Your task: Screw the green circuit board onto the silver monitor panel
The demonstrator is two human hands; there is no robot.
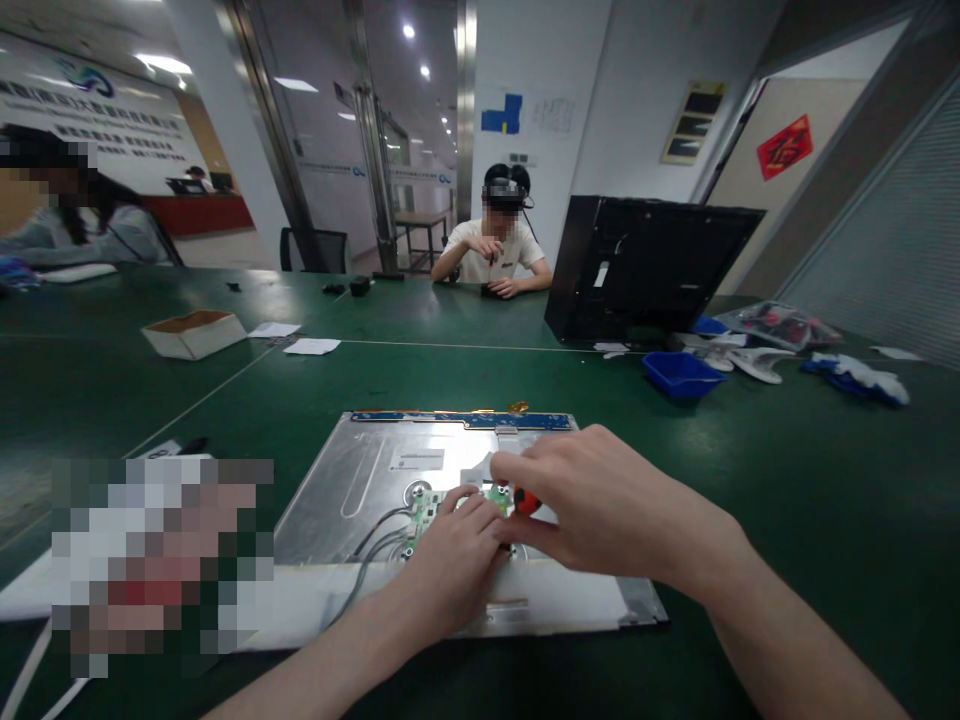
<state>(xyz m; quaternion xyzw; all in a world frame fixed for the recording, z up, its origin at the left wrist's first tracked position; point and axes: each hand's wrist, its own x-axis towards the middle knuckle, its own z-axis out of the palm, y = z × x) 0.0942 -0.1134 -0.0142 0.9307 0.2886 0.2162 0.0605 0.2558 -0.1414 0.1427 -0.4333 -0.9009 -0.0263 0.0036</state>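
In front of me lies an LCD panel (322, 500), its metal back facing up. A green circuit board (426, 508) sits on its middle, with grey cables (367, 560) running from its left side. My left hand (461, 560) rests over the board with its fingers extended; its thumb is hidden. Closed around a red and black screwdriver (526, 500), my right hand (607, 490) is over the board's right part. The screwdriver's tip is hidden by the hands. A blue strip board (457, 421) runs along the panel's far edge.
A black monitor housing (645, 270) stands at the back right, near a blue tray (682, 375) and gloves (855, 378). A white box (193, 335) is at the left. Across the table sits a co-worker (499, 240); another person (90, 220) is at far left. A blurred patch covers the near left.
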